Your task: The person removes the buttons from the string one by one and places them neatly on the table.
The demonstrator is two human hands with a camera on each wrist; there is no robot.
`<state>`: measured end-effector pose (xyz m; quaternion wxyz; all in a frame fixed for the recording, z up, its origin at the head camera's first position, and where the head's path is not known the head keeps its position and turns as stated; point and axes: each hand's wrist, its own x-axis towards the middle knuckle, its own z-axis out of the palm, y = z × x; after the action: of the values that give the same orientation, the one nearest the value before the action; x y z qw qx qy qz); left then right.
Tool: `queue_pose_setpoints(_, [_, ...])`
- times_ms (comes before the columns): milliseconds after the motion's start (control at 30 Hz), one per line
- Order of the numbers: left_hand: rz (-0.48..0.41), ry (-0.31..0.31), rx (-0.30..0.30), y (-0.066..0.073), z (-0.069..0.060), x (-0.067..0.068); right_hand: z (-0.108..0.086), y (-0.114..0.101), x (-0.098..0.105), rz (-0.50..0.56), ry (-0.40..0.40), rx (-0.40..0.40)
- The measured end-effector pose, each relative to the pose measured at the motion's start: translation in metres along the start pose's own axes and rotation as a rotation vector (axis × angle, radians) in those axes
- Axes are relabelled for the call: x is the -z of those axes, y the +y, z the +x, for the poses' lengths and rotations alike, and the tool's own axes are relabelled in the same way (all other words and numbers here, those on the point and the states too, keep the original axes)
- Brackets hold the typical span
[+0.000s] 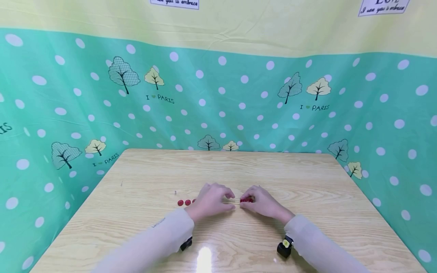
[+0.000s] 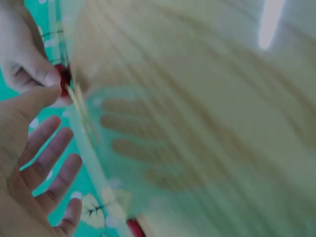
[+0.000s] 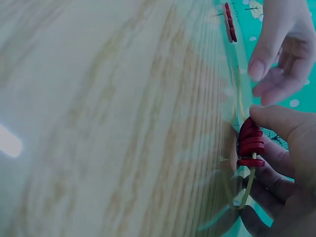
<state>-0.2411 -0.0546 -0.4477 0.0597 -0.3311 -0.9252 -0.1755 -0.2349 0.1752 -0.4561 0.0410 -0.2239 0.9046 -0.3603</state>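
Observation:
Several red discs (image 3: pixel 252 143), looking like buttons or flat beads, sit stacked along a pale yellow cord (image 3: pixel 240 94). My right hand (image 1: pixel 262 203) pinches this stack between thumb and fingers, just above the tabletop; part of the stack is hidden by the fingers. One end of the cord hangs in a curve below the discs in the right wrist view. Facing it, my left hand (image 1: pixel 212 200) has its thumb and fingers apart, near the cord that stretches between the hands. Its relaxed fingers (image 2: pixel 54 160) appear spread in the left wrist view, holding nothing.
Loose red discs (image 1: pixel 180 203) lie in a row on the wooden table (image 1: pixel 164 170), left of my left hand and partly covered by it. A green polka-dot cloth (image 1: pixel 239 87) hangs behind and beside the table. Black wrist cameras (image 1: pixel 284 248) sit under the sleeves.

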Motion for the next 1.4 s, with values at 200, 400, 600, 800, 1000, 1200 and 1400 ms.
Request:
queue_pose_setpoints(200, [0.034,0.042,0.005,0.012,0.009,-0.014,-0.001,-0.001,-0.002,0.028,0.011,-0.005])
queue_pose_setpoints(400, [0.046,0.045,0.042,0.018,0.016,-0.019,0.000,0.001,-0.001,0.025,0.026,-0.011])
queue_pose_setpoints(600, [0.047,0.038,0.055,0.018,0.018,-0.019,-0.001,0.000,0.000,0.028,0.026,-0.007])
queue_pose_setpoints(800, [0.024,0.025,0.046,0.018,0.018,-0.017,0.000,0.001,0.001,0.032,0.011,0.015])
queue_pose_setpoints(1000, [0.024,0.001,0.051,0.016,0.019,-0.017,-0.001,0.005,0.001,0.048,-0.004,0.022])
queue_pose_setpoints(1200, [0.012,-0.017,0.055,0.016,0.019,-0.014,-0.001,0.006,0.001,0.036,0.004,0.043])
queue_pose_setpoints(1400, [-0.014,-0.036,0.063,0.010,0.017,-0.010,-0.001,0.006,0.001,0.025,0.006,0.030])
